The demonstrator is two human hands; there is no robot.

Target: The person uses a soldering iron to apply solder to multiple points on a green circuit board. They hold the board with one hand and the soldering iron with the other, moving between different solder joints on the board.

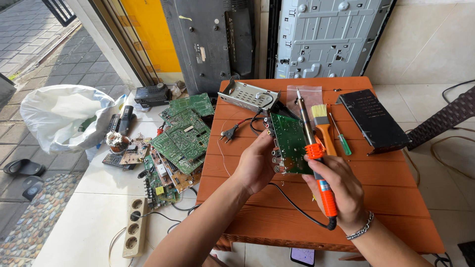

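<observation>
My left hand (255, 165) holds a green circuit board (289, 143) upright by its left edge, above the low orange wooden table (386, 193). My right hand (336, 190) grips an orange-handled soldering iron (316, 163) beside the board's right edge. Its metal tip (299, 94) points up and away, and its black cord runs off the handle's lower end across the table. A black plug (228, 132) with red and black wires lies left of the board.
On the table lie a paintbrush (322, 123), a green screwdriver (342, 140), a black flat cover (374, 120), a metal bracket (247, 95) and a clear bag. Several circuit boards (180, 136) are piled on the floor at left, with a power strip (134, 227), remotes and a white bag (64, 113).
</observation>
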